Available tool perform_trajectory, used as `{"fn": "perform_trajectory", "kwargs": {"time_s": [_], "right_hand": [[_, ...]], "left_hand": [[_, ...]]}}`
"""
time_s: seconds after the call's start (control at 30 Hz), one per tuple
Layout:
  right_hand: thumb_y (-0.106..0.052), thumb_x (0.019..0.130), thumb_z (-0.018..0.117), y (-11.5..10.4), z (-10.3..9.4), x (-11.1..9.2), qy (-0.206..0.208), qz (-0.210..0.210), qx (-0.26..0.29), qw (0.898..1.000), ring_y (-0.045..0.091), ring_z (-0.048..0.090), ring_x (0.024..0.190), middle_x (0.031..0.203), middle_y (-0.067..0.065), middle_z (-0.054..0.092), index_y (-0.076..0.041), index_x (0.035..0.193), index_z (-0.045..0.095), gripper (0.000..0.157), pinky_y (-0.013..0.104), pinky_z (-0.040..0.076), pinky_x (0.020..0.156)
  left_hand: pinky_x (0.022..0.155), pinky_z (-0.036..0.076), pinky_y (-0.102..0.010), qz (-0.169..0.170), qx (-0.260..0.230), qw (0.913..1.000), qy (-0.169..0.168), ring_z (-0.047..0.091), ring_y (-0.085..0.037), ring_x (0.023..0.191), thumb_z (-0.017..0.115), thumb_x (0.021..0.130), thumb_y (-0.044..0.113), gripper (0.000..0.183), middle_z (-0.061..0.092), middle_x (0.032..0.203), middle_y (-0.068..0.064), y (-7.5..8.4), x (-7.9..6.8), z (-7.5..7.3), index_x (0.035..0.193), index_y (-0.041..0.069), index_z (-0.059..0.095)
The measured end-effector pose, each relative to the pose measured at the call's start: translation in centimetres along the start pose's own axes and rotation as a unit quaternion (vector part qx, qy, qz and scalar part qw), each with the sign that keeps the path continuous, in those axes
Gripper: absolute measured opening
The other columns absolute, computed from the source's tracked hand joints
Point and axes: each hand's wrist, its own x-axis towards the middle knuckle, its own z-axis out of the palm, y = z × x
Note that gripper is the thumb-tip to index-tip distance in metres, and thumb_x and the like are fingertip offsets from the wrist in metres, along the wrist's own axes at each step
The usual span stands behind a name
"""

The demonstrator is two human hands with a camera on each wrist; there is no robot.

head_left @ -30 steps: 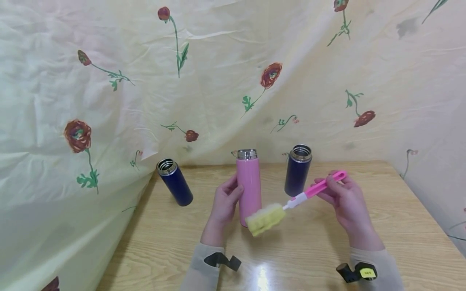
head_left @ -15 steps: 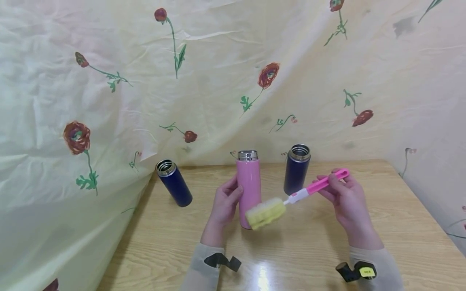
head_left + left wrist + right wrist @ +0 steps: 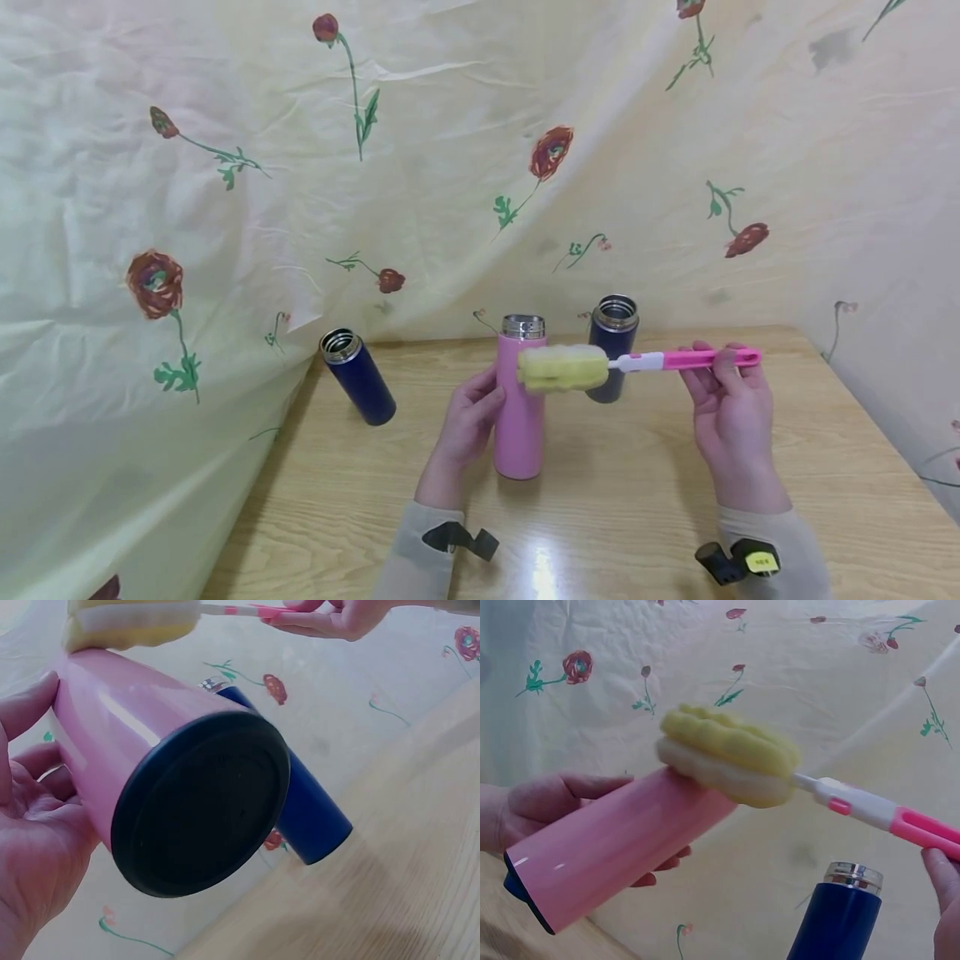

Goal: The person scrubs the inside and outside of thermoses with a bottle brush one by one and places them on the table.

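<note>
My left hand grips a pink thermos bottle around its side, upright, with its bare steel mouth at the top. Its black base faces the left wrist camera, raised off the table. With thumb and fingers, my right hand pinches the pink-and-white handle of a sponge bottle brush. The brush's yellow and white sponge head points left and overlaps the bottle's upper body, just below the mouth. In the right wrist view the sponge hides that mouth.
A dark blue thermos without a lid stands at the left of the wooden table. Another lidless blue thermos stands behind the brush, partly covered by it. A flowered cloth hangs behind and along the left side.
My right hand has raised the brush from the bottle's lower part to its upper part and turned it nearly level. The pink bottle has shifted slightly right in my left hand.
</note>
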Motion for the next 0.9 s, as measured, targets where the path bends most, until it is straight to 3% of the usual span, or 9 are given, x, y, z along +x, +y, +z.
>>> {"fn": "perform_trajectory", "kwargs": {"time_s": [0.1,0.2,0.4,0.67,0.9], "right_hand": [[-0.004,0.105,0.061,0.13,0.27,-0.08,0.017,-0.020,0.030,0.999,0.036,0.079,0.096,0.100,0.023,0.073,-0.003,0.111,0.048,0.014,0.042,0.062,0.089],[-0.003,0.104,0.061,0.23,0.43,-0.19,0.028,-0.038,0.051,0.998,0.037,0.079,0.094,0.098,0.024,0.073,-0.002,0.107,0.049,0.013,0.043,0.062,0.088],[-0.003,0.104,0.062,0.36,0.60,-0.34,0.035,-0.055,0.048,0.997,0.037,0.080,0.092,0.096,0.024,0.073,-0.001,0.106,0.049,0.013,0.042,0.063,0.085],[-0.005,0.104,0.063,0.47,0.50,-0.46,0.024,-0.063,0.029,0.997,0.036,0.079,0.094,0.099,0.023,0.073,-0.001,0.108,0.048,0.016,0.042,0.062,0.087],[-0.004,0.103,0.063,0.57,0.74,-0.54,0.019,-0.061,0.035,0.997,0.036,0.079,0.092,0.098,0.025,0.074,-0.001,0.107,0.048,0.016,0.042,0.063,0.084]], "left_hand": [[0.109,0.053,-0.037,-0.008,-0.004,1.0000,-0.004,0.064,-0.017,0.128,0.057,0.104,0.006,0.052,0.066,0.146,0.002,0.02,-0.05,0.16,0.155,-0.002,0.046],[0.111,0.051,-0.037,-0.010,0.017,0.9998,-0.008,0.063,-0.019,0.130,0.062,0.102,0.011,0.059,0.064,0.149,-0.005,-0.06,-0.04,0.17,0.157,-0.004,0.044],[0.113,0.050,-0.038,-0.024,0.078,0.9966,0.010,0.059,-0.026,0.132,0.079,0.087,0.009,0.079,0.059,0.151,-0.020,-0.38,0.08,0.03,0.158,-0.001,0.046],[0.110,0.053,-0.037,-0.038,0.094,0.9943,0.035,0.060,-0.024,0.127,0.081,0.086,0.005,0.075,0.063,0.144,-0.016,0.13,0.03,0.40,0.155,0.000,0.052],[0.112,0.052,-0.040,-0.041,0.088,0.9948,0.032,0.061,-0.032,0.134,0.085,0.088,0.005,0.075,0.056,0.155,-0.015,0.34,0.13,0.35,0.156,0.002,0.053]]}}
